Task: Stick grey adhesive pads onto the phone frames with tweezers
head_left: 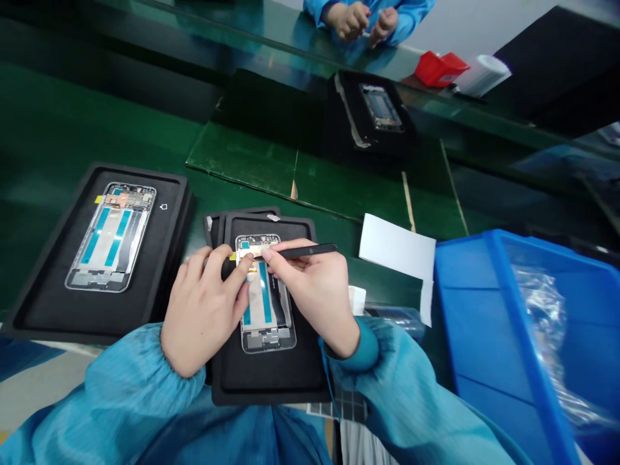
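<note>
An opened phone with its inner parts exposed lies on a black tray in front of me. My right hand is closed around black tweezers, whose tips reach the circuit board at the phone's upper end. My left hand is curled at the phone's left side, its index fingertip touching the board near the tweezer tips. A small dark thing shows among the left fingers; I cannot make out what it is. A yellow tab sticks out at the phone's left edge.
To the left, a second opened phone rests on stacked black trays. White paper and a blue bin holding clear plastic are at right. Across the bench are another tray stack, a red bin and a person's hands.
</note>
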Available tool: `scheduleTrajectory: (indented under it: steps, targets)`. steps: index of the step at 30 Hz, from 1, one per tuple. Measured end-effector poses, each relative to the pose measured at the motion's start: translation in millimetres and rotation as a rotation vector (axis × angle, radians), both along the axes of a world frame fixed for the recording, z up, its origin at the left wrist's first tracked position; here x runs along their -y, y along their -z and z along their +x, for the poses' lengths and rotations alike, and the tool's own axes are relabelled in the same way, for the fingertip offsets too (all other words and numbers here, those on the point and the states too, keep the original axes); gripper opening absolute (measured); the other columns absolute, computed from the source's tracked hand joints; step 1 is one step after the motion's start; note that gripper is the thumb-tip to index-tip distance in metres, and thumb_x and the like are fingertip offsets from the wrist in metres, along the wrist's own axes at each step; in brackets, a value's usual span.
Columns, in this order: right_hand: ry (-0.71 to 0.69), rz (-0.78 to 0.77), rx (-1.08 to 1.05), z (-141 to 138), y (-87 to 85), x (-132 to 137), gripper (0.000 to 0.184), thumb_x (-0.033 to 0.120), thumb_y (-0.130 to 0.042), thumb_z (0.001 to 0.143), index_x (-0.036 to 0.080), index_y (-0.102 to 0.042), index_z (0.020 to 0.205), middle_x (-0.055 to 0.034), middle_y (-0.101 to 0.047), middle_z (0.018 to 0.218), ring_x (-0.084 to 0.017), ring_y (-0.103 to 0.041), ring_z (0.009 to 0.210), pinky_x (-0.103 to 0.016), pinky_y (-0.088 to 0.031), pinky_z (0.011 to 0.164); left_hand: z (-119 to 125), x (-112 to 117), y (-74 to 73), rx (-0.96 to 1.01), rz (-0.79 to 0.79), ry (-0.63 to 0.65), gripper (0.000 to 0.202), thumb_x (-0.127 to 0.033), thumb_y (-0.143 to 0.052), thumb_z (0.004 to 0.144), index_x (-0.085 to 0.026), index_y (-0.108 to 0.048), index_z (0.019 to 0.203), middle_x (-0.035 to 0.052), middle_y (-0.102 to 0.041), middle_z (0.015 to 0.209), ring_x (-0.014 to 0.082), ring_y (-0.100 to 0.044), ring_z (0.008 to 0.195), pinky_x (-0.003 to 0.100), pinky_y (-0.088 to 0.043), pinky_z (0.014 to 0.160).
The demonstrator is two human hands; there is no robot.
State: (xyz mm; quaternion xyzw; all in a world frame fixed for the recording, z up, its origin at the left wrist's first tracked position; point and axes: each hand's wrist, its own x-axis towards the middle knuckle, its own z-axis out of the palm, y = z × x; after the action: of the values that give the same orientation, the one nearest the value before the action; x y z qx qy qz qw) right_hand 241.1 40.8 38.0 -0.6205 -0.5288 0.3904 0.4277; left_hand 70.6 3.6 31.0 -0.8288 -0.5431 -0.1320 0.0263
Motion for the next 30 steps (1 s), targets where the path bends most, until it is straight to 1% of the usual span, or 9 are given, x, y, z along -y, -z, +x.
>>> scheduleTrajectory:
  steps: [4, 8, 11, 14, 15, 17, 22, 26, 30]
  targets:
    - [0.13, 0.121, 0.035, 19.3, -19.8, 19.1, 0.014, 0.03, -0.083, 0.077, 0.018, -0.077, 0.081, -0.0029, -0.077, 0.075, -0.018, -0.074, 0.062, -0.027, -0.062, 0.06, -2.2, -1.3, -7.5, -0.168, 0.058, 0.078, 0.039, -0.028, -0.05, 0.098, -0.024, -0.062, 0.135, 0.0108, -0.063, 0.124, 0.0329, -0.057, 0.109, 0.045, -0.048, 0.083]
    - [0.302, 0.232, 0.055, 70.9, -27.5, 70.3, 0.013, 0.031, -0.083, 0.079, 0.022, -0.076, 0.087, -0.0011, -0.076, 0.074, -0.018, -0.074, 0.062, -0.03, -0.063, 0.061, -2.3, -1.4, -21.5, -0.26, 0.117, 0.169, 0.04, -0.025, -0.052, 0.096, -0.015, -0.061, 0.134, 0.0146, -0.065, 0.125, 0.0361, -0.06, 0.109, 0.048, -0.048, 0.082]
    - [0.375, 0.161, 0.018, 112.5, -8.4, 122.1, 0.014, 0.029, -0.084, 0.079, 0.024, -0.076, 0.089, -0.0018, -0.077, 0.083, -0.019, -0.075, 0.067, -0.032, -0.064, 0.063, 8.7, 21.9, -35.7, -0.1, 0.145, 0.222, 0.043, -0.026, -0.059, 0.093, -0.01, -0.06, 0.133, 0.0173, -0.065, 0.128, 0.0369, -0.061, 0.108, 0.048, -0.05, 0.082]
    - [0.355, 0.018, 0.031, 140.7, 21.9, 161.6, 0.015, 0.03, -0.085, 0.077, 0.023, -0.075, 0.086, -0.0033, -0.078, 0.082, -0.022, -0.077, 0.073, -0.035, -0.064, 0.067, 39.8, 70.9, -40.7, 0.176, 0.063, 0.434, 0.039, -0.02, -0.057, 0.094, -0.01, -0.062, 0.131, 0.0127, -0.069, 0.123, 0.0287, -0.065, 0.104, 0.041, -0.053, 0.087]
    - [0.353, -0.006, 0.047, 146.6, 31.5, 168.9, 0.014, 0.03, -0.084, 0.077, 0.023, -0.076, 0.086, -0.0038, -0.078, 0.083, -0.023, -0.077, 0.076, -0.035, -0.064, 0.069, 55.2, 88.3, -37.7, 0.22, -0.007, 0.521, 0.035, -0.017, -0.053, 0.095, -0.012, -0.064, 0.127, 0.0093, -0.071, 0.121, 0.0258, -0.066, 0.105, 0.038, -0.054, 0.089]
    - [0.353, -0.013, 0.081, 154.7, 47.4, 174.9, 0.012, 0.03, -0.082, 0.079, 0.023, -0.076, 0.086, -0.004, -0.078, 0.085, -0.023, -0.076, 0.079, -0.035, -0.063, 0.073, 90.4, 116.7, -24.5, 0.281, -0.067, 0.544, 0.035, -0.01, -0.043, 0.096, -0.014, -0.07, 0.118, 0.0051, -0.074, 0.117, 0.0215, -0.068, 0.105, 0.033, -0.056, 0.09]
    - [0.339, 0.061, 0.173, 165.6, 66.4, 165.7, 0.01, 0.03, -0.08, 0.08, 0.024, -0.077, 0.088, -0.0038, -0.078, 0.088, -0.022, -0.075, 0.082, -0.037, -0.061, 0.078, 162.3, 136.0, 20.0, 0.107, -0.095, 0.338, 0.045, -0.004, -0.04, 0.094, -0.004, -0.06, 0.134, 0.0154, -0.059, 0.143, 0.0293, -0.059, 0.13, 0.039, -0.055, 0.104]
    - [0.294, 0.072, 0.174, 170.1, 69.0, 162.4, 0.012, 0.031, -0.08, 0.081, 0.024, -0.077, 0.09, -0.0036, -0.079, 0.09, -0.022, -0.075, 0.083, -0.036, -0.062, 0.077, 176.9, 131.7, 38.3, -0.02, -0.175, 0.26, 0.05, -0.008, -0.04, 0.095, 0.001, -0.052, 0.142, 0.0222, -0.048, 0.151, 0.0374, -0.048, 0.139, 0.048, -0.051, 0.11]
    - [0.275, 0.075, 0.177, 171.9, 69.9, 164.1, 0.012, 0.03, -0.08, 0.081, 0.024, -0.077, 0.091, -0.0035, -0.079, 0.09, -0.021, -0.075, 0.083, -0.033, -0.062, 0.074, 174.0, 131.6, 43.0, -0.088, -0.214, 0.285, 0.052, -0.011, -0.038, 0.096, 0.003, -0.047, 0.145, 0.0252, -0.042, 0.154, 0.0385, -0.041, 0.143, 0.049, -0.045, 0.115]
